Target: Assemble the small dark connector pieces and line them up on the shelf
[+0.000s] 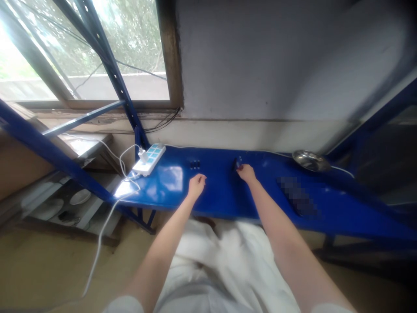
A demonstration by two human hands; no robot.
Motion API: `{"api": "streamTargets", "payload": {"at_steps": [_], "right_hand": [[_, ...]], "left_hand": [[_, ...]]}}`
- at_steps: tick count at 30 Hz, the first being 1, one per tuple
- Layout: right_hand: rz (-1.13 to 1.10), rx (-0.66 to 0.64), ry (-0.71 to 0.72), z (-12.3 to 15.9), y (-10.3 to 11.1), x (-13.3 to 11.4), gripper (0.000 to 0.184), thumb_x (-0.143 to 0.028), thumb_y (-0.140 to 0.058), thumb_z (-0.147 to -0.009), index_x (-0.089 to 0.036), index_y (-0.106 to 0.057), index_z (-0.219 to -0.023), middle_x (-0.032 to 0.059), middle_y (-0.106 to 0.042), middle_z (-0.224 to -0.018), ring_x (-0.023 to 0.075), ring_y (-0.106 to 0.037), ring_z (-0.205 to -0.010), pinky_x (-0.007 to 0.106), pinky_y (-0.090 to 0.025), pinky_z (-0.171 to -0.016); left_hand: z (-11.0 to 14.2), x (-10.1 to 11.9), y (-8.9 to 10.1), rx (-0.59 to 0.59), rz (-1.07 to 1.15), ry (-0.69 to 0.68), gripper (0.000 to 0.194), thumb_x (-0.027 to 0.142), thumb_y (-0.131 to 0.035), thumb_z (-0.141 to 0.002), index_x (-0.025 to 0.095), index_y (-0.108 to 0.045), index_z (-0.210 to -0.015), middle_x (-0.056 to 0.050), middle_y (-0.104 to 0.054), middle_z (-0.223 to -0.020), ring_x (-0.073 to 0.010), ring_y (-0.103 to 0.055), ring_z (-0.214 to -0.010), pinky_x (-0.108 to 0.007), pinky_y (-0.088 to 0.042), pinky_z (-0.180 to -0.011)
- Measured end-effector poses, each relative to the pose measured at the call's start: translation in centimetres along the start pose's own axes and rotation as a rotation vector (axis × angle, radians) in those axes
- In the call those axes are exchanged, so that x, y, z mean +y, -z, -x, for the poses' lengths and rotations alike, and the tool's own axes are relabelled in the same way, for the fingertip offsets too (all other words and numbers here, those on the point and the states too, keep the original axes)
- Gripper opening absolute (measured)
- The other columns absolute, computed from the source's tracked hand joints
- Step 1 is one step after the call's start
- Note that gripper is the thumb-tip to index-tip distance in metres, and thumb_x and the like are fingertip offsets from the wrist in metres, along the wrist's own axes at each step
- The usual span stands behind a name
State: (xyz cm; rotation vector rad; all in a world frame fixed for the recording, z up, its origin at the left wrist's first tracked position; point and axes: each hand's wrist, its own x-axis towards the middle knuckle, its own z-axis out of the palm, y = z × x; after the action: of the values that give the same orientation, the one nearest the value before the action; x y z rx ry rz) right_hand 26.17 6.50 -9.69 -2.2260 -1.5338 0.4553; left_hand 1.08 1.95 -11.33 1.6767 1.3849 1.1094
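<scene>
My left hand [196, 187] hovers over the blue table [215, 191] with its fingers curled together; whether anything is between them cannot be made out. Just beyond it, a short row of small dark pieces [194, 164] lies on the tabletop. Farther right, my right hand [247, 173] is closed, its fingertips pinched at a small dark object [235, 164]. A small, shiny, clear-looking bit [239, 160] shows right by those fingertips. Both are too blurred to name.
A white power strip [150, 159] with a plugged-in white adapter [142, 154] sits at the table's left end, its cord hanging over the edge. At right are a shiny metal dish [311, 161] and a pixelated dark oblong thing [297, 195]. Blue metal posts [114, 74] frame the table.
</scene>
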Motion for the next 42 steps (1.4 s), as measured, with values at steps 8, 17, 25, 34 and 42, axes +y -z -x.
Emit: {"api": "streamTargets", "payload": {"at_steps": [8, 17, 25, 34, 42], "right_hand": [[-0.037, 0.089, -0.052, 0.6, -0.3, 0.0, 0.021, -0.029, -0.057, -0.075, -0.015, -0.069, -0.083, 0.0097, -0.069, -0.077, 0.0201, -0.064, -0.077, 0.023, -0.045, -0.064], [-0.107, 0.037, -0.053, 0.0, 0.1, 0.1, 0.021, -0.022, -0.061, -0.07, -0.011, -0.068, -0.087, 0.0087, -0.067, -0.069, 0.0179, -0.065, -0.07, 0.023, -0.047, -0.061], [-0.265, -0.12, -0.129, 0.9, 2.7, 0.9, 0.053, -0.02, -0.066, -0.066, -0.004, -0.053, -0.115, 0.0119, -0.068, -0.075, 0.0147, -0.063, -0.056, 0.021, -0.046, -0.049], [-0.24, -0.005, 0.009, 5.6, 3.4, -1.6, 0.033, -0.026, -0.061, -0.069, -0.013, -0.064, -0.099, 0.0093, -0.069, -0.085, 0.0171, -0.065, -0.07, 0.022, -0.046, -0.062], [-0.168, 0.065, -0.077, 5.4, 3.4, 0.2, 0.025, -0.022, -0.058, -0.07, -0.015, -0.065, -0.093, 0.0082, -0.069, -0.087, 0.0161, -0.064, -0.068, 0.024, -0.045, -0.061]], "left_hand": [[-0.1, -0.1, 0.0, -0.004, 0.01, 0.016, 0.026, 0.03, -0.04, -0.083, 0.016, -0.062, -0.081, 0.0, -0.058, -0.062, -0.0085, -0.051, -0.052, -0.02, -0.042, -0.055], [0.2, 0.2, 0.1, -0.029, -0.007, 0.005, 0.027, 0.03, -0.038, -0.084, 0.016, -0.061, -0.082, -0.001, -0.058, -0.064, -0.0102, -0.052, -0.055, -0.022, -0.043, -0.057], [-0.7, 4.2, 1.8, 0.14, -0.331, -0.149, 0.034, 0.025, -0.042, -0.084, 0.019, -0.052, -0.116, -0.005, -0.063, -0.08, -0.0153, -0.058, -0.07, -0.025, -0.043, -0.07], [-3.8, 5.0, 2.1, -0.164, -0.689, 0.035, 0.075, 0.023, -0.045, -0.081, 0.011, -0.004, -0.143, -0.019, -0.064, -0.092, -0.026, -0.062, -0.079, -0.034, -0.043, -0.072], [-5.1, 3.4, 1.1, -0.187, -0.731, 0.08, 0.075, 0.018, -0.044, -0.08, 0.011, -0.002, -0.143, -0.021, -0.063, -0.093, -0.0258, -0.063, -0.081, -0.034, -0.044, -0.073]]}}
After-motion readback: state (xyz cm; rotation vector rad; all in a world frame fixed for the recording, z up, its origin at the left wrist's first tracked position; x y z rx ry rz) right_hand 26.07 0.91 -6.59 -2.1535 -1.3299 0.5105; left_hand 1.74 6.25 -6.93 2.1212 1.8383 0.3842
